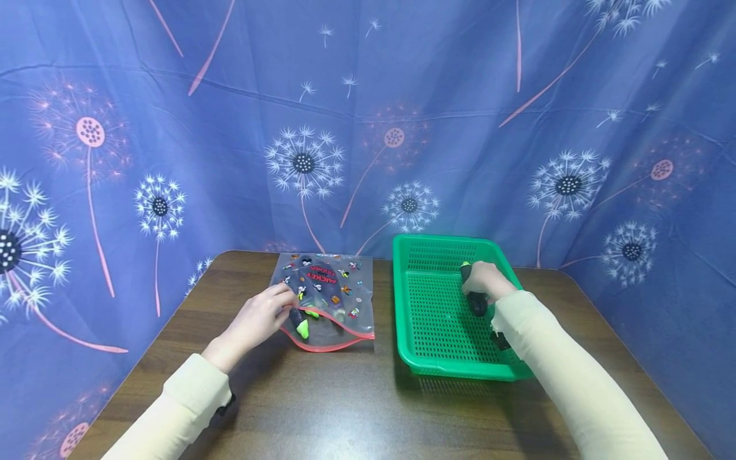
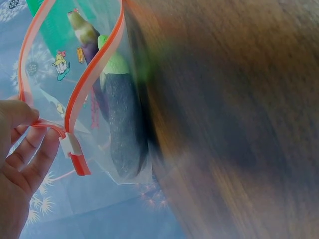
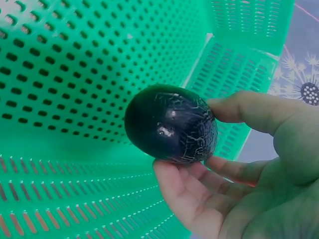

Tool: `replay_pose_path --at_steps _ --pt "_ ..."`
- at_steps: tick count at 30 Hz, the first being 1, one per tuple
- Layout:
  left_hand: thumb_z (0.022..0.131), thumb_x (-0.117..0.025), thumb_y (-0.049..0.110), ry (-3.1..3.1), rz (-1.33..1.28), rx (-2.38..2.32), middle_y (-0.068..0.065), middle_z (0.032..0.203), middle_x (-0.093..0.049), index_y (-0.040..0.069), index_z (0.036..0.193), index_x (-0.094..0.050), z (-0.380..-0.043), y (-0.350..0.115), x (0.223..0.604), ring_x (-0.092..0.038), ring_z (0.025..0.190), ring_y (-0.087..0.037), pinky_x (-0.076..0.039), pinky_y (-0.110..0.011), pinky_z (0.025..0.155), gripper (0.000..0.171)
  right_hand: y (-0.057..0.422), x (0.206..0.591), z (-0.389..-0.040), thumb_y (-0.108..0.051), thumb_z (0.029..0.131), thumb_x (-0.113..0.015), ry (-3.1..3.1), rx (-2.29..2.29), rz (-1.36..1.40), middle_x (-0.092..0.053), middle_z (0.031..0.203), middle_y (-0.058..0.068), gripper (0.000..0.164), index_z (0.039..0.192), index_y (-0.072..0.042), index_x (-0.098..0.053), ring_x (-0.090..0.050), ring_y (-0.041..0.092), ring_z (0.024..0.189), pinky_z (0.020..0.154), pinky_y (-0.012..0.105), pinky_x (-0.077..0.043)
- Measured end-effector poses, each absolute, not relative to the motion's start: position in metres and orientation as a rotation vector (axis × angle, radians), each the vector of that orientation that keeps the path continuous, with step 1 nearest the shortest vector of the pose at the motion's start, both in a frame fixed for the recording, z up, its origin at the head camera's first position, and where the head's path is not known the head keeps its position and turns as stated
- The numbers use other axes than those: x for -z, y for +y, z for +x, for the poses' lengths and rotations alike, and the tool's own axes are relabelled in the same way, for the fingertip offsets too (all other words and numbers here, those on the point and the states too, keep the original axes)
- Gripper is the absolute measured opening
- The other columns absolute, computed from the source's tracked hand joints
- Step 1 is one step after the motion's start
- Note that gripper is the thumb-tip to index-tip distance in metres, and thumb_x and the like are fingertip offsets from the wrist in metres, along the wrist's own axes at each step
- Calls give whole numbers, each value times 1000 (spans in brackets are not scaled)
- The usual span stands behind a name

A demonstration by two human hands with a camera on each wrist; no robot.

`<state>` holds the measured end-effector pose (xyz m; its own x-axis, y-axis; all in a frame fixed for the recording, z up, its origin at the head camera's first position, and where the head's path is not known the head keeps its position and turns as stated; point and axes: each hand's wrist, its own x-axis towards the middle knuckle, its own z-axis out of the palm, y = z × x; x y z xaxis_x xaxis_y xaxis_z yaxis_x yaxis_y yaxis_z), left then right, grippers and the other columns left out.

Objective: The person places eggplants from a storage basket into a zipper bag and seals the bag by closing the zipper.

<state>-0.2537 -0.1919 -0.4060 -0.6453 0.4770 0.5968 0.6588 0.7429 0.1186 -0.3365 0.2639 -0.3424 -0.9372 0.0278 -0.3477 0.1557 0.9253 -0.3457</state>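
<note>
My left hand pinches the left end of the red zip rim of a clear printed zip bag, beside its white slider. The bag's mouth gapes toward me. Inside lie a dark eggplant with a bright green cap and a purple one with a pale green end. Over in the green basket, my right hand grips a dark, glossy eggplant between thumb and fingers. Its green tip shows beyond the hand in the head view.
The basket stands on the right of a brown wooden table, with raised slotted walls round the right hand. A blue dandelion-print cloth hangs behind the table. Something dark shows under the right cuff; what it is, I cannot tell.
</note>
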Motion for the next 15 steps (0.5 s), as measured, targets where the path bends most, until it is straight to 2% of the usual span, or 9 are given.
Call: replay_pose_path --at_steps 4,11,15 --pt "70 -69 -6 -2388 -861 447 8 83 -56 16 82 -64 -254 -191 405 -56 75 -10 -47 -32 58 26 261 337 -335 -16 84 -60 2733 585 118 -45 112 28 48 122 11 -44 -57 31 81 62 42 -56" --pt "69 -70 -7 -2382 -866 444 7 83 -56 16 82 -63 -253 -190 403 -56 75 -10 -48 -32 59 27 253 328 -332 -17 86 -59 2743 588 59 -46 115 29 55 128 12 -39 -59 33 84 64 43 -56" --pt "69 -69 -7 -2383 -866 443 7 83 -56 16 81 -63 -253 -189 403 -56 75 -10 -48 -33 59 27 248 323 -331 -18 86 -60 2759 581 44 -47 117 29 59 131 12 -37 -60 32 85 58 38 -55"
